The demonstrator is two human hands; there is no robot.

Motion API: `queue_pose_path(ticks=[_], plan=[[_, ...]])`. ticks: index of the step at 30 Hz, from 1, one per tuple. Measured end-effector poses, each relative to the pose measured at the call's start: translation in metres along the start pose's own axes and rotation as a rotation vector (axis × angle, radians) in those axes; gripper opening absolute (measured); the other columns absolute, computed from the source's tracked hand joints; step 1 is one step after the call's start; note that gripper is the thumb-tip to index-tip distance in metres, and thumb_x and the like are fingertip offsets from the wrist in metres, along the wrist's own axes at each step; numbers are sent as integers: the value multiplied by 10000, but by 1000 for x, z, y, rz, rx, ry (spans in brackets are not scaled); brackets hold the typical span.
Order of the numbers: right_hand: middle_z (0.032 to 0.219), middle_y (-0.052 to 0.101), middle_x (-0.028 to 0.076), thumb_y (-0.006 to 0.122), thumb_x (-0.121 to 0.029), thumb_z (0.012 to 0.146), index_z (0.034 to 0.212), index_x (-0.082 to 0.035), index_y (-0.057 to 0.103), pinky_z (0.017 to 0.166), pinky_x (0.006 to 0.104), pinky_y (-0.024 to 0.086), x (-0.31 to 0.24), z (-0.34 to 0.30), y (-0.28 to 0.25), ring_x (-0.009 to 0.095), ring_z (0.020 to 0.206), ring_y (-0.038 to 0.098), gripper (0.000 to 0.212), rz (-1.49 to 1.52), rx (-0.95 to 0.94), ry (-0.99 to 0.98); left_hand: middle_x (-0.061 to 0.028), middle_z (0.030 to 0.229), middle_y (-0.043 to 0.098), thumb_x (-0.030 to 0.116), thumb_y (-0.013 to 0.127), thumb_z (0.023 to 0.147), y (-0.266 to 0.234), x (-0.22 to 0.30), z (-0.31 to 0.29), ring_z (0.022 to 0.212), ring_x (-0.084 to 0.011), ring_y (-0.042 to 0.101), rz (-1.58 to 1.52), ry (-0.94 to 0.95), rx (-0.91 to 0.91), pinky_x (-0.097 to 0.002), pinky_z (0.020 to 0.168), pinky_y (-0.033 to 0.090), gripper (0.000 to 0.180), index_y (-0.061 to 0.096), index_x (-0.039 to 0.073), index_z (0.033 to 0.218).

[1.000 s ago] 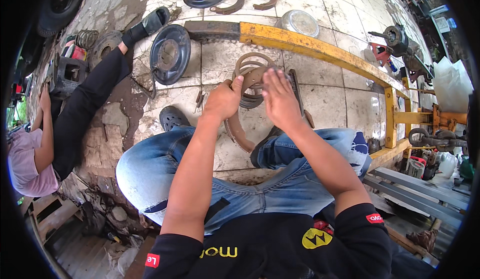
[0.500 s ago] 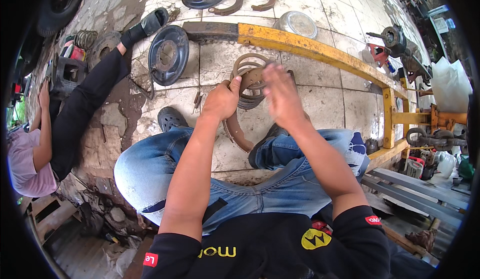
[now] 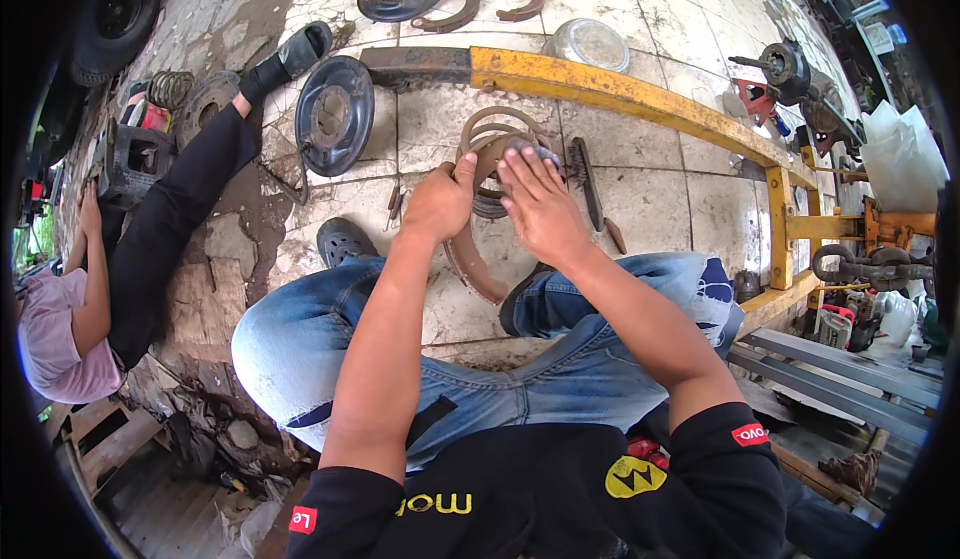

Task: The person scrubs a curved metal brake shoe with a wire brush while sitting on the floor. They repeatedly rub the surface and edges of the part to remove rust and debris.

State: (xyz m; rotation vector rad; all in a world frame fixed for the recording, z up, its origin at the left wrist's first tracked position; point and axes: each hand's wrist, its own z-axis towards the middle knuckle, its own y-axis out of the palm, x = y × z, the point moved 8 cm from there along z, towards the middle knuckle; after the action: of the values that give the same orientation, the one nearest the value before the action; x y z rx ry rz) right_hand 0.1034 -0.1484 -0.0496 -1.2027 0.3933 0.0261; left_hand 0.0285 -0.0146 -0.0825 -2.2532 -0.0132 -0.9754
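white plastic bag (image 3: 903,154), right edge.

Brake shoe (image 3: 470,259) — rusty, matt metal; floor tiles (image 3: 650,199) — worn, grimy.

There is one view only, from the person's head. It looks steeply down and forward, close above the left hand (image 3: 437,202) and right hand (image 3: 540,209), with the tiled floor (image 3: 650,199) beyond them.

Bright, even daylight over the tiled floor (image 3: 650,209), soft shadows only. The pale tiles near the top look a little washed out. Heavy fisheye bending; the yellow beam (image 3: 620,94) curves, corners go black. The right hand (image 3: 540,204) looks slightly motion-blurred.
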Motion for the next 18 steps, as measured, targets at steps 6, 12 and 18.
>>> queue_pose_path(ticks=[6,12,18], plan=[[1428,470,220,459,-192,1003,1343,8,512,1124,490,334,86,7,-30,387,1357,409,398,4,191,451,-303,1174,619,574,270,1005,2,4,-2,1159,-439,563,3,10,9,-465,1011,423,726,588,-39,1230],[1472,445,173,433,-245,1023,1390,-31,493,1153,476,304,18,5,-2,342,1395,376,429,-60,-43,96,-310,1171,617,551,271,1012,0,3,-2,1152,-444,565,-14,-10,-5,-470,1006,423,703,593,-39,1216],[1468,458,145,501,-244,988,1353,-47,538,1154,472,301,8,1,-1,329,1398,375,416,-13,-16,15,-317,1176,611,550,273,1011,-1,3,-3,1158,-448,559,-13,-4,-15,-467,1009,423,706,592,-44,1218]])
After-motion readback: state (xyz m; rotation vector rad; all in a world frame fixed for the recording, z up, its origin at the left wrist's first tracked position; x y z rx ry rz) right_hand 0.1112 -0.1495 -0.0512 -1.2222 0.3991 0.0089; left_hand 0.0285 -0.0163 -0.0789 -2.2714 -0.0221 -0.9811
